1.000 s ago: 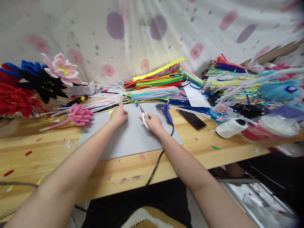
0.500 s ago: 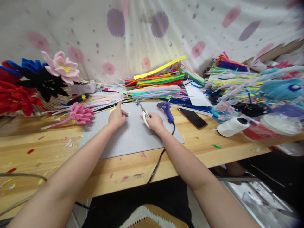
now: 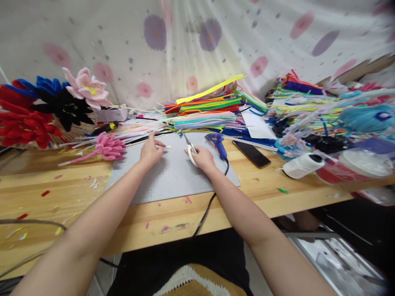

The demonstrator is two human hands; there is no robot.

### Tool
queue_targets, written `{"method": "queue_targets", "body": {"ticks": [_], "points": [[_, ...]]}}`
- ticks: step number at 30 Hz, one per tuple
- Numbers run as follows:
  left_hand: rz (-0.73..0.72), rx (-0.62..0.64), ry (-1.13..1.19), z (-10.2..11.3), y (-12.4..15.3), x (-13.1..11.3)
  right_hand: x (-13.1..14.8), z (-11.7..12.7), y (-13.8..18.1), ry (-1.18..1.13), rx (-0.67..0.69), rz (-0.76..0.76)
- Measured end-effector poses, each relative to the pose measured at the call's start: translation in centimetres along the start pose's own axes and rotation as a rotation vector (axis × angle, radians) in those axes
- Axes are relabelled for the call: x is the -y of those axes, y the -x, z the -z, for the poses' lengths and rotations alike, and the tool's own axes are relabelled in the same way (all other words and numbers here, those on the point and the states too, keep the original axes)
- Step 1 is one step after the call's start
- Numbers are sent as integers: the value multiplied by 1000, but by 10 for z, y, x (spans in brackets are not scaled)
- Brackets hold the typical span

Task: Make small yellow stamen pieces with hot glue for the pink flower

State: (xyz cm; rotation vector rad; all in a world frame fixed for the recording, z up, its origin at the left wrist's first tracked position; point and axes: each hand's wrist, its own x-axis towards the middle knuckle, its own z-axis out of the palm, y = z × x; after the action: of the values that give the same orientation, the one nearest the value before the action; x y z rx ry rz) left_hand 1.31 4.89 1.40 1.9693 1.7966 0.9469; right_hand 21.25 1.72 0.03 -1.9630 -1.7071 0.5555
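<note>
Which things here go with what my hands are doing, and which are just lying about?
In use:
- scissors, in the right hand
- small pale strip, at the left hand
- grey mat, beneath both hands

Probably just lying about:
- blue glue gun
- black phone
- pink flower

A black phone (image 3: 251, 154) lies on the wooden table (image 3: 262, 197)

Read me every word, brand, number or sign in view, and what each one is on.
No readable text anywhere.
Blue plastic glue gun: small marking on its body, too small to read.
Flat grey cutting mat: faint grid lines; any numbers are too faint to read.
Black rectangular phone: dark screen, no text visible.
</note>
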Motion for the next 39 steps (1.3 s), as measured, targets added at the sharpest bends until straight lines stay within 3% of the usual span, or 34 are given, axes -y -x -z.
{"method": "queue_targets", "body": {"ticks": [5, 10, 15, 23, 33, 39], "points": [[42, -212, 142, 16, 8, 5, 2, 2, 3, 51, 28, 10], [5, -408, 317, 28, 26, 42, 5, 14, 0, 153, 129, 53], [35, -450, 326, 34, 43, 72, 20, 31, -18, 368, 170, 138], [97, -398, 231, 35, 52, 69, 40, 23, -61, 687, 187, 182], [216, -414, 236, 37, 59, 61, 33, 21, -81, 619, 191, 255], [208, -429, 274, 39, 56, 58, 39, 7, -51, 248, -30, 320]]}}
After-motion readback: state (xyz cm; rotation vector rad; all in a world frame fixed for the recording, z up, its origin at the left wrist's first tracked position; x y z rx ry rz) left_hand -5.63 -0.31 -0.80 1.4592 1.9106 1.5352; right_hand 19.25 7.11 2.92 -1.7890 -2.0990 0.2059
